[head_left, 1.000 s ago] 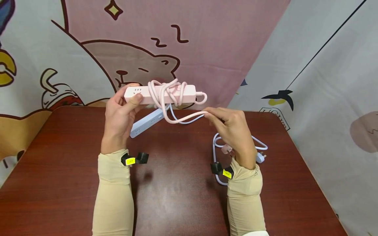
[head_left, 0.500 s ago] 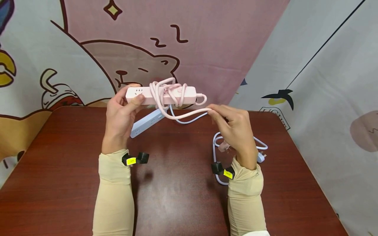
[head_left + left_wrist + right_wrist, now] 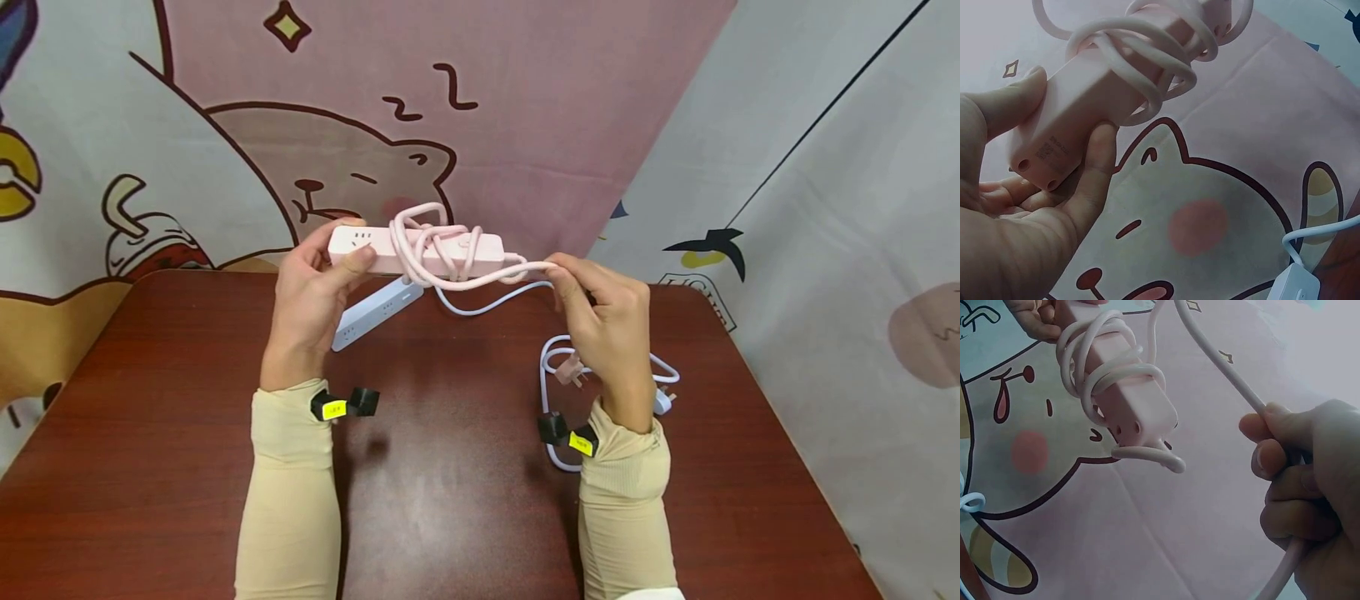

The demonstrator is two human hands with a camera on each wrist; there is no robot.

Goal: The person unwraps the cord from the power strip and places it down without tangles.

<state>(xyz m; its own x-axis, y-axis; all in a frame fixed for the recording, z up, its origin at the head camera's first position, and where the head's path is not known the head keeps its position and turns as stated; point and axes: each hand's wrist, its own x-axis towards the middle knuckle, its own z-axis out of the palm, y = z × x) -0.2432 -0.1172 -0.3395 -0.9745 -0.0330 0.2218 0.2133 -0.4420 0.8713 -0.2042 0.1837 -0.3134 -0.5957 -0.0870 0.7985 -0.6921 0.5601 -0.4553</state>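
A pink power strip (image 3: 375, 247) is held up above the table's far edge, its own pink cord (image 3: 480, 282) wrapped in several loose loops around the body. My left hand (image 3: 303, 300) grips the strip's left end, thumb on the socket face; the left wrist view shows fingers behind and below the strip (image 3: 1072, 106). To the right, my right hand (image 3: 606, 325) pinches the cord between thumb and fingertips and draws a length out from the loops. In the right wrist view the cord (image 3: 1222, 365) passes through the curled fingers. A pink plug (image 3: 572, 370) hangs below the right hand.
A pale blue power strip (image 3: 377, 314) lies on the brown table (image 3: 450, 500) behind the left hand. Its blue cord (image 3: 480, 311) runs right to loops and a blue plug (image 3: 663, 400) by the right wrist. A printed cloth (image 3: 562, 125) hangs behind the table.
My right hand has moved right and slightly up, pulling the cord into a straighter line. The pink strip and left hand have shifted slightly right and down.
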